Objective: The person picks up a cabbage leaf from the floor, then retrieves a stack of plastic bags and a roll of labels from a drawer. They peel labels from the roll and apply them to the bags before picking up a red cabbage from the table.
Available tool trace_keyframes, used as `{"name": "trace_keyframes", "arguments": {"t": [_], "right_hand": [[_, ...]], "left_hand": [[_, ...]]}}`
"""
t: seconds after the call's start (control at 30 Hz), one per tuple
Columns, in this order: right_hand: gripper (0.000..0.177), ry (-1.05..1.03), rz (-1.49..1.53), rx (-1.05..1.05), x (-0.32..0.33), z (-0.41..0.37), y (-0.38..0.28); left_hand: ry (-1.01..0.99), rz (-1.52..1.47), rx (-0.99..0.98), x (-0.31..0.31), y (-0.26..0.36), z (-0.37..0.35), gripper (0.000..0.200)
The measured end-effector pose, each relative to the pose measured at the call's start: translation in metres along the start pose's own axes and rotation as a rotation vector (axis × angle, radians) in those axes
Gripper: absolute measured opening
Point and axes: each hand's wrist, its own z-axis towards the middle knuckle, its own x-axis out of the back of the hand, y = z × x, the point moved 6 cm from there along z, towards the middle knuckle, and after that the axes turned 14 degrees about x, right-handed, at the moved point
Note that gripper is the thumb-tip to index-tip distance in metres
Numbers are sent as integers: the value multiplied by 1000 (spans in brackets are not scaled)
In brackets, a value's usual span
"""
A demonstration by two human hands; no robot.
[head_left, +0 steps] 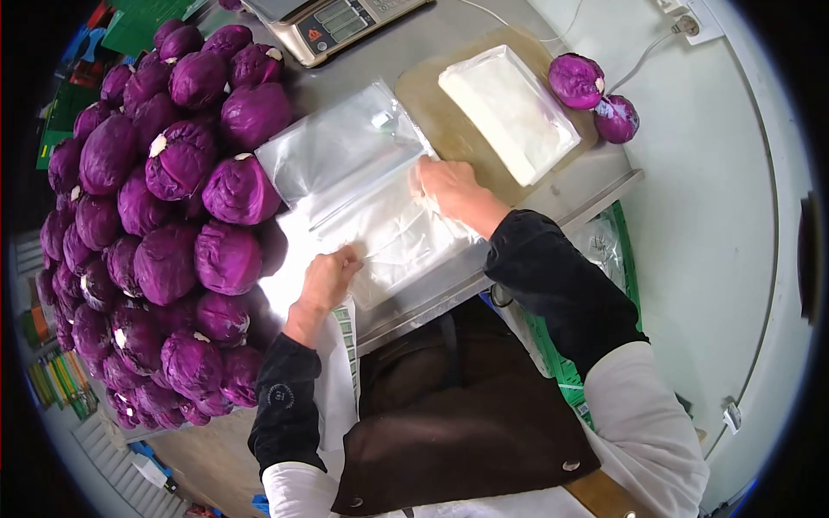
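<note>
Clear plastic bags (pixel 344 148) lie flat on the metal table in front of me, one overlapping another. My left hand (pixel 326 278) is closed, its fingertips pinching the near left edge of a clear plastic bag (pixel 401 250). On that bag's right side, my right hand (pixel 453 186) has its fingers curled onto the film; the fingertips are partly hidden by glare. Just beyond my right hand, a thick stack of white-looking plastic bags (pixel 509 112) rests on a brown board (pixel 423 82).
A tall heap of red cabbages (pixel 168 160) fills the left side. Two more red cabbages (pixel 577 81) sit at the board's far right corner. A digital scale (pixel 341 22) stands at the back. Green crates (pixel 623 259) are below the table edge, beside a white wall (pixel 708 216).
</note>
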Motion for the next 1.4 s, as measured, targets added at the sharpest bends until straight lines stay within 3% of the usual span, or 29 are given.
{"name": "trace_keyframes", "arguments": {"t": [0.07, 0.17, 0.2, 0.23, 0.27, 0.33, 0.37, 0.4, 0.47, 0.5, 0.53, 0.57, 0.6, 0.67, 0.7, 0.77, 0.8, 0.87, 0.9, 0.93, 0.97, 1.0, 1.07, 1.1, 1.23, 1.27, 1.3, 1.33, 1.4], "right_hand": [[27, -37, -201, -142, 7, -3, 14], [27, 113, -36, 124, 45, -21, 29], [28, 208, 373, -91, 59, -27, 45], [29, 302, 783, -315, 61, -35, 60], [29, 299, 782, -312, 60, -38, 68], [30, 450, 995, -260, 56, -45, 82], [28, 290, 840, -225, 53, -44, 67], [28, 297, 846, -229, 46, -43, 59], [24, 36, 572, 146, 29, -30, 21], [24, 44, 580, 139, 18, -22, 19], [25, 28, 345, 179, 7, -13, 15], [26, 9, 107, 218, 1, -6, 10], [26, 10, 109, 212, 5, -4, 0], [29, 12, -240, -95, 21, -4, 3], [29, 9, -245, -92, 21, -10, 7], [29, 301, -141, 121, 40, -27, 14], [29, 294, -144, 133, 42, -31, 18], [27, 447, 882, -198, 35, -39, 49], [27, 445, 881, -195, 43, -43, 47], [26, 663, 1029, -218, 59, -54, 50], [26, 887, 1174, -240, 69, -65, 54], [26, 896, 1176, -241, 67, -71, 57], [25, 837, 1043, -280, 58, -80, 61], [27, 704, 1125, -296, 51, -80, 40], [29, 170, 1338, -69, 14, -74, -88], [34, 74, 1334, -33, 13, -76, -119], [62, -100, 1333, -24, -12, -75, -142], [73, -192, 1218, 61, -1, -79, -163], [75, -160, 1136, 175, -3, -86, -184]], "left_hand": [[22, 1, -25, -4, -4, 1, 12], [-6, -69, -45, -1, -6, 4, 11], [-66, -132, -39, 0, -6, 3, 10], [-184, -381, 43, 6, -9, 2, 8], [-301, -628, 123, 17, -9, 0, 7], [-23, -904, 33, 72, -17, 0, 9], [180, -1251, 175, 92, -16, -10, 11], [29, -1437, 90, 96, -31, -10, 12], [170, -1215, 227, 76, -62, -4, 11], [143, -1029, 201, 49, -78, 4, 8], [-7, -698, 274, 37, -61, 0, 8], [-149, -595, 282, 27, -34, -3, 15], [-186, -406, 292, 13, -19, -4, 24], [-93, -93, 146, -2, 5, -2, 34], [-49, -78, 93, -7, 1, 0, 30], [5, -73, 43, -14, -8, 9, 25], [-4, -154, -15, -13, -11, 12, 22], [-5, -232, -68, 3, -13, 16, 19], [-160, -468, 25, 16, -12, 16, 15], [-319, -702, 119, 26, -12, 11, 12], [-180, -961, 144, 53, -16, 6, 11], [-35, -1212, 164, 76, -27, 2, 12], [197, -1330, 196, 84, -66, 10, 16], [306, -1050, 235, 87, -51, -2, 20], [358, -740, 161, 90, -18, 0, 24], [395, -683, 175, 93, -17, 4, 27], [549, -521, 166, 102, -12, 4, 28], [699, -358, 156, 110, -7, 3, 30], [797, -428, 197, 126, -9, -2, 33]]}}
